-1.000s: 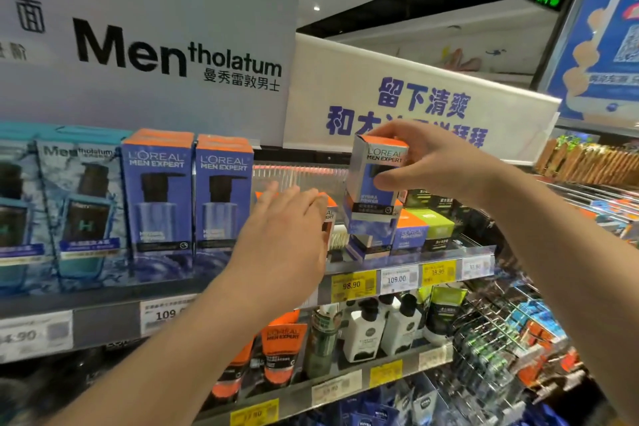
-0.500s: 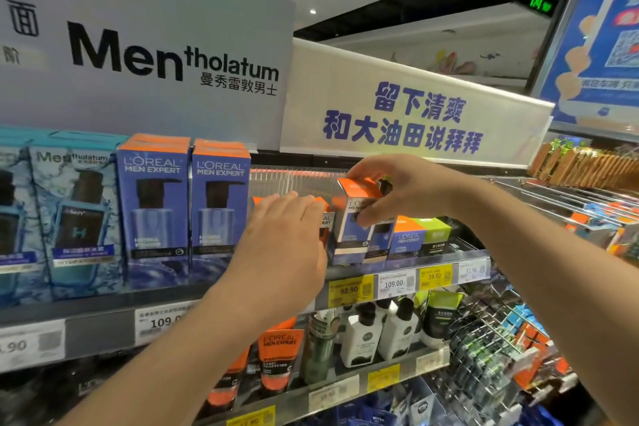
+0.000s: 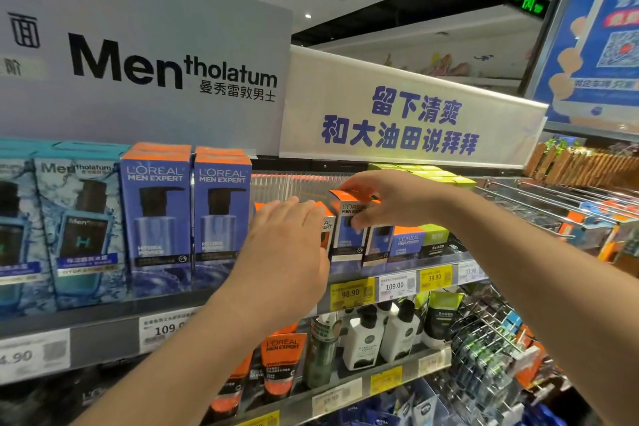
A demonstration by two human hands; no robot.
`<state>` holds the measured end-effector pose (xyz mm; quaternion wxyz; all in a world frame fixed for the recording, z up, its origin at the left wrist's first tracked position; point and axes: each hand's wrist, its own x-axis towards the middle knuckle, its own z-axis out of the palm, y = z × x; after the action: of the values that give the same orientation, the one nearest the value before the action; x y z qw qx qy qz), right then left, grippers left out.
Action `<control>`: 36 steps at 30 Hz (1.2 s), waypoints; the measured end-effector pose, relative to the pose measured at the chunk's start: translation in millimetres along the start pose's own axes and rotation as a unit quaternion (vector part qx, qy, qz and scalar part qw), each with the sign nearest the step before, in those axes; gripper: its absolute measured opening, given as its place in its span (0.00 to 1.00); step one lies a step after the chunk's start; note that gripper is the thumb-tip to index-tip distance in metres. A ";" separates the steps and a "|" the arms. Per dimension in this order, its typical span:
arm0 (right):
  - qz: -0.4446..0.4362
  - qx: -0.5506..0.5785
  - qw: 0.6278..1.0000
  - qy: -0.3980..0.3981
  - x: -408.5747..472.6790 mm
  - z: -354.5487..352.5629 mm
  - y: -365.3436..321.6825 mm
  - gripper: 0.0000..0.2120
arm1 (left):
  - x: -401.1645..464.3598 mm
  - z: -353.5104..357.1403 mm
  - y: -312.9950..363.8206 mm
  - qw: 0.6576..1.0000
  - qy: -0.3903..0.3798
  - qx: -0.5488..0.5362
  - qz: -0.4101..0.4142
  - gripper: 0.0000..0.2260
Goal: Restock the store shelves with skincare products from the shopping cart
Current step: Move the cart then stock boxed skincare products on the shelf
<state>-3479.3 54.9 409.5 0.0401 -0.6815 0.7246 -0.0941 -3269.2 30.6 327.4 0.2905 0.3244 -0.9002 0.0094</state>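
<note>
Box, blue, orange-topped, seemingly upright.

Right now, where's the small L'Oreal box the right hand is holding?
Head view, centre-right: the small L'Oreal box stands on the upper shelf, gripped by the right hand, beside the left hand.

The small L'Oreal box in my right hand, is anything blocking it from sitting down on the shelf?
Nothing visible does. The right hand grips the small L'Oreal box from above, and it looks already seated at the shelf front, between neighbouring boxes. The left hand rests beside it.
</note>
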 end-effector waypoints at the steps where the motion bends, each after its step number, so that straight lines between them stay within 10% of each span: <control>1: 0.000 -0.003 1.000 0.001 0.7 0.1 -0.2 0.25 | -0.1 -0.5 0.1 1.000 -0.001 -0.003 0.000 0.24; 27: -0.006 -0.024 0.999 -0.045 7.1 1.5 4.3 0.29 | 3.5 -0.6 1.1 1.000 -0.025 -0.007 -0.012 0.27; 36: 0.005 -0.115 0.990 -0.078 4.4 -0.8 8.8 0.46 | 3.8 0.0 0.6 0.999 -0.023 -0.022 -0.013 0.26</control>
<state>-3488.3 51.0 408.9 0.0181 -0.6831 0.7288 0.0437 -3271.9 29.0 329.5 0.2766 0.3293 -0.9026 -0.0216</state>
